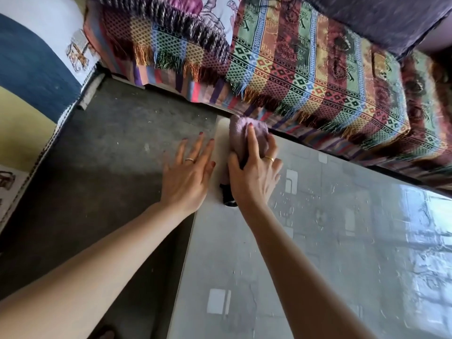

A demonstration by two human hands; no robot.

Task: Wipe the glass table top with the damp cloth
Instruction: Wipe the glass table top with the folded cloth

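Fingers [253, 143] of the right hand [254, 174] curl over a bunched pinkish-lilac cloth [241, 133], thumb on its near-left side, pressing it down onto the glass surface [318, 241] at the far left corner. Both bare forearms reach in from the near edge of the view. Nearest lies a wide stretch of the glass, which throws back bright window light on the right and shows scattered pale specks and smears, so I judge most of it not yet wiped. Just left of the cloth, the left hand [188, 172] lies flat with its fingers straight and spread, holding nothing; it sits at the left edge of the glass, though whether the palm bears on the glass or merely hovers past the edge over the dark floor [110, 155] cannot be told. A small dark object [227, 196] shows between the two wrists; what it is cannot be made out. Farther off, beyond the corner, hangs a striped, fringed woven throw [305, 69] draped over seating. The wiping step appears to be under way at this corner; the next move likely calls for drawing the cloth nearer and rightward in overlapping passes, keeping firm downward pressure.
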